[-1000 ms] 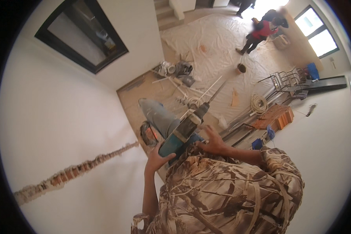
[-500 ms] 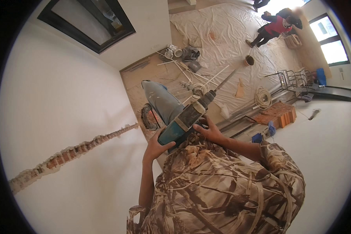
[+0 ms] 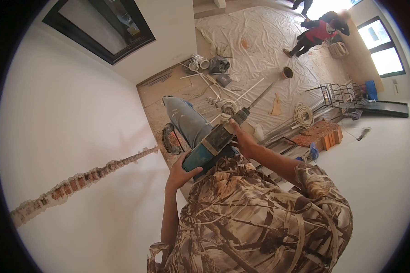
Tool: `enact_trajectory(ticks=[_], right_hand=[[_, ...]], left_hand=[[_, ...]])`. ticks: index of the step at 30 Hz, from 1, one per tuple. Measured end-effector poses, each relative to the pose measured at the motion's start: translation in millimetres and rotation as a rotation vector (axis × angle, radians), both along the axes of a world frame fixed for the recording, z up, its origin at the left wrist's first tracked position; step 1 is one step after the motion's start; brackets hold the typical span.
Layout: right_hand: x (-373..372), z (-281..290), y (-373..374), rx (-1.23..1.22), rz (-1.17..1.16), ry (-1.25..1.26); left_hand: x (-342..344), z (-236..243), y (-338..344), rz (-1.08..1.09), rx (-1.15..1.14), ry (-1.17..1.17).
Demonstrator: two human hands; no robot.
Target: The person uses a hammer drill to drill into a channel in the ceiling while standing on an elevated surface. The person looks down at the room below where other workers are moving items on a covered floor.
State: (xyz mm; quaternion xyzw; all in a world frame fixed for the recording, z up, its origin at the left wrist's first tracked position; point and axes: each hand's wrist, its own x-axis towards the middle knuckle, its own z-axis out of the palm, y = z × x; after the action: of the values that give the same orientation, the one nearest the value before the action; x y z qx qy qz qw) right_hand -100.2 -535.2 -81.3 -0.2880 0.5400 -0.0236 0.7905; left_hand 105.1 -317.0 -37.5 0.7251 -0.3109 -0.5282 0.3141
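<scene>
A teal and dark rotary hammer drill (image 3: 204, 153) lies across the front of my body, its long bit (image 3: 263, 96) pointing away to the upper right. At its rear end, my left hand (image 3: 182, 171) grips the teal housing, thumb toward me. My right hand (image 3: 243, 140) is wrapped against the front of the body, just behind the chuck (image 3: 241, 116), and its other fingers are hidden below the drill. My bent leg in grey, dust-marked trousers (image 3: 185, 120) shows beyond the drill.
A rough chased groove (image 3: 79, 183) exposes brick in the left wall. Ahead, plastic sheeting (image 3: 255, 41) covers the floor, with a bucket (image 3: 286, 73), coiled hose (image 3: 304, 115), stacked bricks (image 3: 321, 134) and metal chairs (image 3: 337, 94). A person in a red vest (image 3: 321, 32) stands at the far right.
My right hand has slid forward along the drill toward the chuck, its thumb now on the upper side. My left hand keeps its place at the rear.
</scene>
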Motion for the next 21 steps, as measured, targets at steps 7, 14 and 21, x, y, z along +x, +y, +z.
enact_trajectory(ticks=[7,14,21], right_hand=[[-11,26,13,-0.338,0.299,-0.064],[1,9,-1,0.053,-0.054,-0.011],[3,13,-19,0.051,0.087,-0.102]], left_hand=[[3,1,1,0.021,0.018,0.019],[6,3,0,0.016,-0.004,0.005],[8,6,-2,0.007,-0.040,-0.042]])
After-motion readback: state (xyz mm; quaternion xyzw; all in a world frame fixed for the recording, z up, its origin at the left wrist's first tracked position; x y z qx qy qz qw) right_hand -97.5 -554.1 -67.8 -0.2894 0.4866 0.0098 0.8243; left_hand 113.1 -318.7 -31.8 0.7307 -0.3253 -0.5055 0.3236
